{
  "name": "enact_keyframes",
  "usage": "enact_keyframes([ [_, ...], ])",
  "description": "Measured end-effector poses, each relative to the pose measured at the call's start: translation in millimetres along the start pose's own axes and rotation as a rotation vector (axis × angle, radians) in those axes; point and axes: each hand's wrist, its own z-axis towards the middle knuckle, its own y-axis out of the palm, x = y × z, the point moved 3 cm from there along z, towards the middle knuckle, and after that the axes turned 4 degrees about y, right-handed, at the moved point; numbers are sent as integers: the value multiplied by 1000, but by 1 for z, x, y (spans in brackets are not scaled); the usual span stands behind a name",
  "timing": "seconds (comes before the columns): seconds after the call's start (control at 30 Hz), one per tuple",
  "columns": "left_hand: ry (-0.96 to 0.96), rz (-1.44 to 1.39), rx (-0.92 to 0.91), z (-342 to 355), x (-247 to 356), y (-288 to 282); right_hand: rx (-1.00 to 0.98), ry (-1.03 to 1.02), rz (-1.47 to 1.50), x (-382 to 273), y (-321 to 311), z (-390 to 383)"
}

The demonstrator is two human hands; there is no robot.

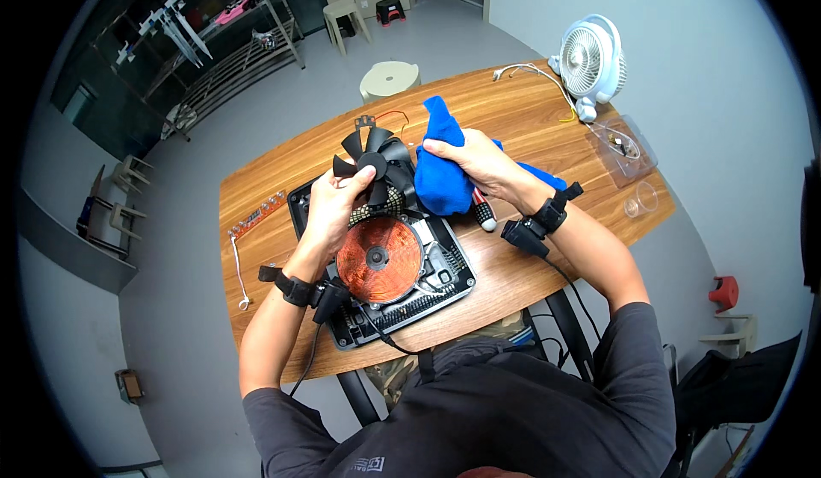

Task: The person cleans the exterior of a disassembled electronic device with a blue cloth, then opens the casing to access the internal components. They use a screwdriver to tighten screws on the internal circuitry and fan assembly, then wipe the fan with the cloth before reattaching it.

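Observation:
My left hand (pixel 327 209) pinches a black fan impeller (pixel 389 150), thumb on its round hub. The impeller is raised over the far part of an opened induction cooker (pixel 460 283). My right hand (pixel 489 163) grips a bunched blue cloth (pixel 442 180) close beside the blades; I cannot tell whether cloth and blades touch. In the cooker's black casing a round copper coil (pixel 362 266) lies in front of my left hand. A red and black handled tool (pixel 485 214), probably a screwdriver, rests on the table by the cloth, partly hidden.
On the wooden table (pixel 530 239), an orange strip of small parts (pixel 258 213) and a wrench (pixel 239 273) lie left. A white desk fan (pixel 588 61), a clear tray (pixel 631 163) and a clear cup (pixel 646 196) stand right. Cables hang from both wrist straps.

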Motion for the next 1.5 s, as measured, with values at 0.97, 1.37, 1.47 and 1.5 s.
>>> enact_keyframes([
  [0.97,31,168,-7,0,0,6,-246,55,147,9,30,2],
  [1.37,35,109,8,3,-9,-4,-204,-86,-114,6,16,11],
  [1.47,25,64,55,4,-6,-15,-188,-22,-122,3,6,7],
  [1.5,13,22,18,4,-2,-18,-171,-73,-107,6,5,10],
])
